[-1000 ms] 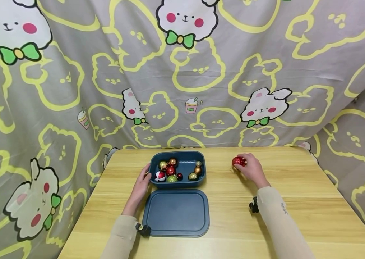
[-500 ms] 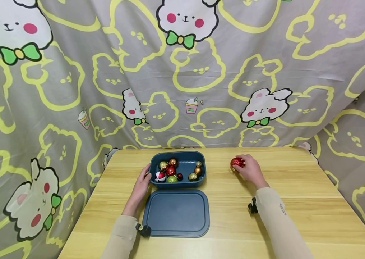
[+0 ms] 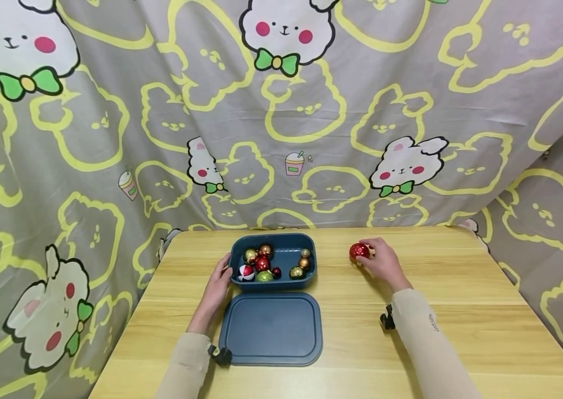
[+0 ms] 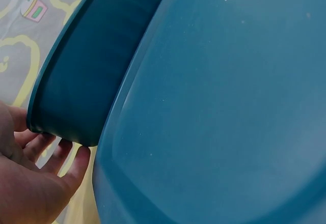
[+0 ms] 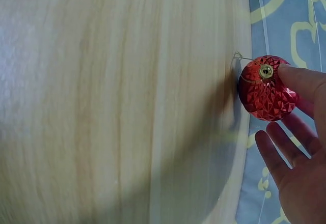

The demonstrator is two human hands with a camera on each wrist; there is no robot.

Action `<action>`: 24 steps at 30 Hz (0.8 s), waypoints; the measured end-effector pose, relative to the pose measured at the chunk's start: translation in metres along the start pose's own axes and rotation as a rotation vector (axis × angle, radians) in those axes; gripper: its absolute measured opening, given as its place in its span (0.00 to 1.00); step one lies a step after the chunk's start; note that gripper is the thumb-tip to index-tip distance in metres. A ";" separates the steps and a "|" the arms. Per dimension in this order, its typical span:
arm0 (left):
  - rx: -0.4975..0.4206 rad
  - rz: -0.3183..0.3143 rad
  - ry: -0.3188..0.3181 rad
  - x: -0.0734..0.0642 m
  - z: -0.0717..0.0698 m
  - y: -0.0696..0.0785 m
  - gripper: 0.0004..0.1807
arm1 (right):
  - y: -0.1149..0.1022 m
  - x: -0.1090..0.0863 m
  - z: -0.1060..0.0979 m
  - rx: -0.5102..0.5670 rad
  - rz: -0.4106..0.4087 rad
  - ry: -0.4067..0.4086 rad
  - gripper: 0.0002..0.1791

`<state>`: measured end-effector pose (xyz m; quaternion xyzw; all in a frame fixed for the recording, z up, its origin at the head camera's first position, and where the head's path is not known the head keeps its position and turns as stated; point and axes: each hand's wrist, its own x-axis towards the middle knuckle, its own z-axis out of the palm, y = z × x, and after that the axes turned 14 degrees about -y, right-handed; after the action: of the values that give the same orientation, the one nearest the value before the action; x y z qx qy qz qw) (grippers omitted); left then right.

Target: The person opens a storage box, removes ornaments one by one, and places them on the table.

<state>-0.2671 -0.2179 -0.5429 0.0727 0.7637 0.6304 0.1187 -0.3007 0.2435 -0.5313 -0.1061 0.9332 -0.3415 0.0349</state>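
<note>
My right hand (image 3: 385, 265) pinches a shiny red Christmas ball (image 3: 359, 252) between thumb and fingers, to the right of the box. Up close in the right wrist view, the Christmas ball (image 5: 267, 94) has a faceted surface, a gold cap and a thin cord loop. Fingers of my left hand (image 3: 218, 284) touch the outer left end of a dark blue plastic box (image 3: 288, 285), spread along its wall in the left wrist view. Inside the box lie several Christmas balls: a red one (image 3: 262, 264), a red-and-white one (image 3: 246, 272), a green one (image 3: 264, 277) and gold ones.
A matching blue lid (image 3: 271, 330) lies flat on the wooden table (image 3: 461, 310), just in front of the box. Behind the table hangs a grey curtain (image 3: 321, 122) with rabbit prints. Each wrist carries a small black camera mount.
My right hand has moved a little to the left with the red Christmas ball, towards the box. My left hand and the box have stayed in place.
</note>
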 end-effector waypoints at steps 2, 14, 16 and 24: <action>-0.002 -0.002 -0.002 0.000 0.000 -0.001 0.29 | -0.001 0.000 0.001 -0.004 -0.004 0.001 0.28; -0.013 0.001 -0.018 0.000 -0.001 -0.001 0.29 | -0.002 0.000 0.002 0.025 -0.004 -0.008 0.30; -0.021 -0.004 -0.022 0.001 -0.002 -0.002 0.29 | -0.002 0.000 0.002 0.020 -0.011 -0.009 0.29; -0.019 -0.006 -0.021 0.002 -0.003 0.000 0.29 | -0.002 0.001 0.001 0.022 -0.046 -0.003 0.29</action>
<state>-0.2694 -0.2199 -0.5429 0.0758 0.7565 0.6366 0.1295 -0.3013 0.2410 -0.5312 -0.1279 0.9267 -0.3520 0.0298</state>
